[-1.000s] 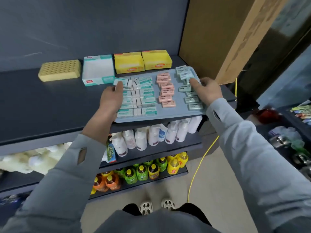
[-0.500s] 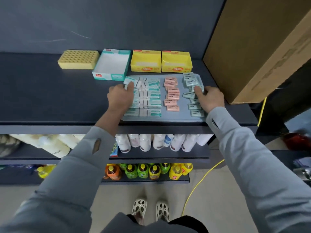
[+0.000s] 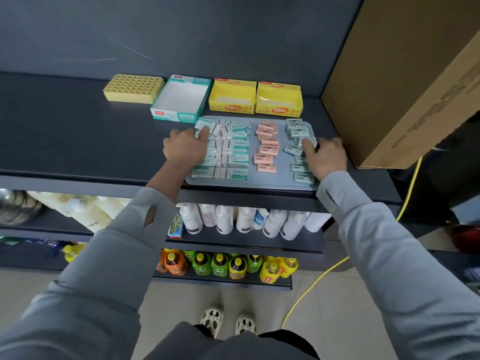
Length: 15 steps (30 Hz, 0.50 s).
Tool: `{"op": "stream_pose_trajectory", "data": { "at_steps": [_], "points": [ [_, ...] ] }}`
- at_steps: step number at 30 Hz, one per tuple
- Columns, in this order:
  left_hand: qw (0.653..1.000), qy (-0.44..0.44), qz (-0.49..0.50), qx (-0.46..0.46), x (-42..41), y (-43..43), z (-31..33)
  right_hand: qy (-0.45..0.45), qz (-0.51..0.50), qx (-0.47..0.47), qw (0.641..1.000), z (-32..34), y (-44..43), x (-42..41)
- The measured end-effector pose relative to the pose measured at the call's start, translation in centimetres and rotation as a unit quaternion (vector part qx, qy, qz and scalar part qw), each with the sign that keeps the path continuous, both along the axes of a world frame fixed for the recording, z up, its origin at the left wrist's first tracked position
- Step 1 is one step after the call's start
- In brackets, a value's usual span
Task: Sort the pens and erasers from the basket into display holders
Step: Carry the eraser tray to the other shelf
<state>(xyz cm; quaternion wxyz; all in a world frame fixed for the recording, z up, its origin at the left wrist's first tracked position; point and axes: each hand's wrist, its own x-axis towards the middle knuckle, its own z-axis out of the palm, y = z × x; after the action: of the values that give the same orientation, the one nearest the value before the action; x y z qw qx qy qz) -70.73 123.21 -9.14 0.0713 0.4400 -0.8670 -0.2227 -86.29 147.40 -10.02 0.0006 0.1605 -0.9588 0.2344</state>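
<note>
A grey tray (image 3: pixel 284 167) lies on the dark shelf (image 3: pixel 78 141), at the shelf's front edge and toward its right end. The left hand (image 3: pixel 185 149) holds the tray's left rim: its thumb lies on top of a teal-and-white eraser near the tray's far left corner, and its fingers curl down outside the rim, so the grip is closed on the tray. The right hand (image 3: pixel 324 157) holds the right rim the same way, with the thumb on a pale green eraser and the fingers curled over the tray's right edge.

The teal-and-white erasers (image 3: pixel 233 152) fill two neat columns along the tray's left side. The pink erasers (image 3: pixel 267 149) form a looser column down the middle. The pale green erasers (image 3: pixel 297 132) run along the right edge, some of them askew.

Along the shelf's back edge, behind the tray, stand a yellow block with holes (image 3: pixel 133 89), an open teal-and-white box (image 3: pixel 181 100) and two yellow boxes (image 3: pixel 232 96), side by side. A large cardboard box (image 3: pixel 402 87) sits at the shelf's right end. On the shelves below stand white bottles (image 3: pixel 244 219) and coloured drink bottles (image 3: pixel 220 265).
</note>
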Motion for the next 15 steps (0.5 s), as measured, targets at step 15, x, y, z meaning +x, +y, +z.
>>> {"op": "stream_pose_trajectory", "data": {
  "at_steps": [15],
  "points": [
    [0.964, 0.239, -0.029, -0.11, 14.1, -1.4, -0.2, 0.205, 0.292, -0.083, 0.93, 3.9, -9.5, 9.5]
  ]
}}
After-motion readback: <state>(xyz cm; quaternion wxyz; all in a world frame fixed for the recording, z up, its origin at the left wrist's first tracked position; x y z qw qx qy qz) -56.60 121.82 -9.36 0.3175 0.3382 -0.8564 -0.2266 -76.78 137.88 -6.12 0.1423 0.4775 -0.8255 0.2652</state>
